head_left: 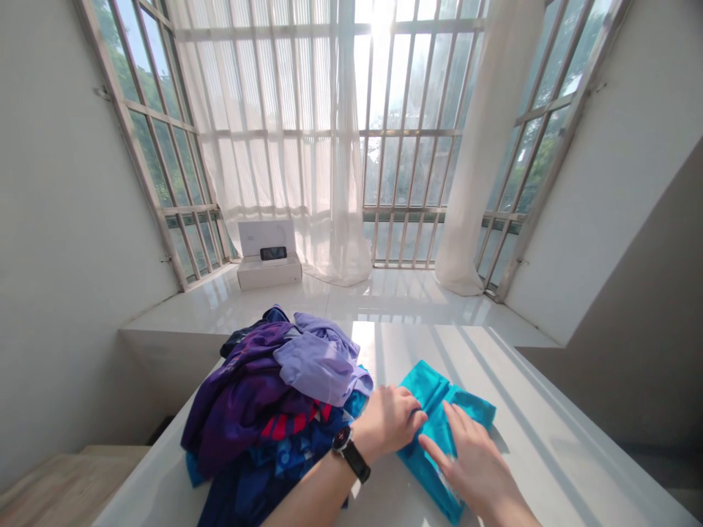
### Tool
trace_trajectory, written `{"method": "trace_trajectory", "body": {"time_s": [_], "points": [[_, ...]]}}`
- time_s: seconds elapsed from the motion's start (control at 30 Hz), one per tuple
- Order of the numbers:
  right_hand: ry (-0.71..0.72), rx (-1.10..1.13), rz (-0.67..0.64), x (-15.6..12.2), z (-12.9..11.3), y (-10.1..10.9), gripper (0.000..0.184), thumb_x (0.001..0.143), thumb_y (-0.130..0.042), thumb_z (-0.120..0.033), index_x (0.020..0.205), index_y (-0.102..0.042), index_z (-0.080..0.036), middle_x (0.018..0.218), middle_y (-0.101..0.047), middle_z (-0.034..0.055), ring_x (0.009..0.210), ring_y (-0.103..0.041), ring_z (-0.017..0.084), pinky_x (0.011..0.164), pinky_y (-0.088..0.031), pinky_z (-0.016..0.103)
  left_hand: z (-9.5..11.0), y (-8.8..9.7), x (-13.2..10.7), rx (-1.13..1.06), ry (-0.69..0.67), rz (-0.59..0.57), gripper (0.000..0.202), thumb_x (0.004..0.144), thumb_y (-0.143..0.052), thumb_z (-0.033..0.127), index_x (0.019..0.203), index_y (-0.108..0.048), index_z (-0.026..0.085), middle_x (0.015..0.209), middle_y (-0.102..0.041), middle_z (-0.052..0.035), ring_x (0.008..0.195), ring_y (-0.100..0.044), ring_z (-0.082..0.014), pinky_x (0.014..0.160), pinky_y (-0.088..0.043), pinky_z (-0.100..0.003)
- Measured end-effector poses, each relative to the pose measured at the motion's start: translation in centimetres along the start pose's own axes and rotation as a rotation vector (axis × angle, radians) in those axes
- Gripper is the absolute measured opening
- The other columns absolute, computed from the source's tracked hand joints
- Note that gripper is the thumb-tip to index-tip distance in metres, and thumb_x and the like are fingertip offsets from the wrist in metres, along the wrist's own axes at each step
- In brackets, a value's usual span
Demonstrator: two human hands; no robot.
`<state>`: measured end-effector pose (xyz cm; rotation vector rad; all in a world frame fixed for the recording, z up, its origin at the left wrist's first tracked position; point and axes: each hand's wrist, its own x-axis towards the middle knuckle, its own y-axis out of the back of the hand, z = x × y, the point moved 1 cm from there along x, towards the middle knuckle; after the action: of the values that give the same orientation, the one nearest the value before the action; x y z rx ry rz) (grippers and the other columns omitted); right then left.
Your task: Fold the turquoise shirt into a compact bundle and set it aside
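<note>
My left hand (pixel 389 422), with a black-strapped wristwatch (pixel 347 451) on its wrist, lies against the near edge of a folded turquoise garment (pixel 433 391). Its fingertips cover the cloth, so any grip is hidden. My right hand (pixel 466 462) rests on the same garment with its fingers spread flat. To the left of both hands rises a heap of clothes (pixel 258 410). A lilac shirt (pixel 318 362) lies on top of it, over a purple jersey (pixel 242 388) with red marks and dark blue cloth.
The clothes lie on a white table (pixel 554 417), which has sunlight stripes and a long right edge. Beyond it are a glossy white tiled ledge (pixel 384 296), a white box (pixel 269 274) holding a dark device (pixel 273 253), sheer curtains (pixel 274 132) and barred windows.
</note>
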<state>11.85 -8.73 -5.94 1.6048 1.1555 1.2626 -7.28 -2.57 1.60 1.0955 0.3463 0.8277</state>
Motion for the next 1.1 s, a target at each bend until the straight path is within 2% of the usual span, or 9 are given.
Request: {"method": "trace_trajectory", "body": {"time_s": [0.07, 0.13, 0.27, 0.4, 0.53, 0.67, 0.77, 0.9, 1.1], "points": [[0.057, 0.046, 0.049, 1.4, 1.7, 1.1, 0.068, 0.095, -0.044, -0.060, 0.142, -0.059, -0.013, 0.150, -0.059, 0.0191, 0.141, -0.053, 0.036, 0.113, -0.048, 0.053, 0.3, -0.1, -0.2, 0.059, -0.036, -0.022, 0.036, 0.101, -0.053, 0.050, 0.111, -0.074, 0.023, 0.119, -0.074, -0.0116, 0.109, -0.067, -0.0325, 0.097, -0.052, -0.046], [0.148, 0.066, 0.080, 2.7, 3.6, 1.6, 0.059, 0.095, -0.045, -0.055, 0.139, -0.063, -0.020, 0.152, -0.058, 0.0138, 0.143, -0.050, 0.036, 0.115, -0.045, 0.056, 0.5, -0.4, -0.4, 0.112, -0.074, -0.049, 0.055, 0.094, -0.057, 0.067, 0.120, -0.070, 0.020, 0.125, -0.070, -0.0147, 0.113, -0.065, -0.0360, 0.101, -0.050, -0.050], [0.213, 0.065, 0.031, 3.7, 6.1, 0.9, 0.050, 0.093, -0.050, -0.054, 0.134, -0.067, -0.031, 0.150, -0.061, 0.0067, 0.143, -0.051, 0.036, 0.117, -0.043, 0.061, 0.3, -1.2, -0.3, 0.110, -0.114, -0.048, 0.082, 0.082, -0.056, 0.087, 0.125, -0.065, 0.018, 0.131, -0.066, -0.0160, 0.119, -0.062, -0.0382, 0.107, -0.045, -0.052], [0.146, 0.058, 0.050, 2.5, 5.6, 0.4, 0.054, 0.098, -0.042, -0.057, 0.139, -0.063, -0.029, 0.149, -0.062, 0.0088, 0.135, -0.058, 0.033, 0.113, -0.047, 0.056, -1.0, -0.8, 0.1, 0.082, -0.132, -0.090, 0.074, 0.079, -0.072, 0.075, 0.130, -0.063, 0.022, 0.138, -0.064, -0.0127, 0.127, -0.057, -0.0386, 0.113, -0.041, -0.052], [0.038, 0.008, 0.117, 1.2, 4.2, 1.1, 0.046, 0.096, -0.047, -0.056, 0.127, -0.069, -0.029, 0.139, -0.068, 0.0125, 0.124, -0.063, 0.037, 0.100, -0.054, 0.059, -3.1, 1.1, 0.4, 0.034, -0.091, -0.064, 0.059, 0.078, -0.085, 0.051, 0.128, -0.064, 0.026, 0.139, -0.064, -0.0102, 0.138, -0.049, -0.0389, 0.119, -0.032, -0.056], [0.100, 0.115, 0.076, 1.9, 4.0, 2.3, 0.035, 0.093, -0.057, -0.050, 0.117, -0.071, -0.030, 0.123, -0.073, 0.0098, 0.120, -0.064, 0.036, 0.099, -0.053, 0.058, -4.4, 2.3, 0.6, -0.046, -0.040, -0.019, 0.042, 0.079, -0.085, 0.036, 0.114, -0.066, 0.024, 0.130, -0.067, -0.0081, 0.125, -0.058, -0.0301, 0.110, -0.044, -0.043], [0.143, 0.223, 0.041, 3.0, 4.9, 3.1, 0.026, 0.090, -0.063, -0.051, 0.105, -0.072, -0.031, 0.106, -0.074, 0.0073, 0.107, -0.067, 0.033, 0.095, -0.055, 0.056, -4.7, 2.1, 0.8, -0.074, -0.048, -0.002, 0.029, 0.078, -0.086, 0.034, 0.098, -0.068, 0.022, 0.116, -0.070, -0.0063, 0.114, -0.063, -0.0267, 0.101, -0.049, -0.037], [0.182, 0.341, 0.003, 4.1, 5.9, 4.2, 0.023, 0.091, -0.062, -0.053, 0.087, -0.069, -0.031, 0.096, -0.069, 0.0043, 0.096, -0.067, 0.027, 0.090, -0.057, 0.047, -4.9, 1.5, 1.0, -0.093, -0.083, 0.031, 0.023, 0.080, -0.086, 0.037, 0.087, -0.072, 0.021, 0.120, -0.071, -0.0090, 0.118, -0.062, -0.0270, 0.105, -0.049, -0.037], [0.137, 0.565, -0.089, 4.2, 5.8, 4.7, 0.030, 0.094, -0.058, -0.057, 0.089, -0.064, -0.029, 0.089, -0.072, 0.0012, 0.083, -0.069, 0.022, 0.075, -0.056, 0.034, -4.8, 1.3, 1.0, -0.080, -0.078, 0.029, 0.017, 0.084, -0.083, 0.035, 0.084, -0.077, 0.020, 0.125, -0.071, -0.0107, 0.125, -0.060, -0.0285, 0.108, -0.049, -0.038]]}}
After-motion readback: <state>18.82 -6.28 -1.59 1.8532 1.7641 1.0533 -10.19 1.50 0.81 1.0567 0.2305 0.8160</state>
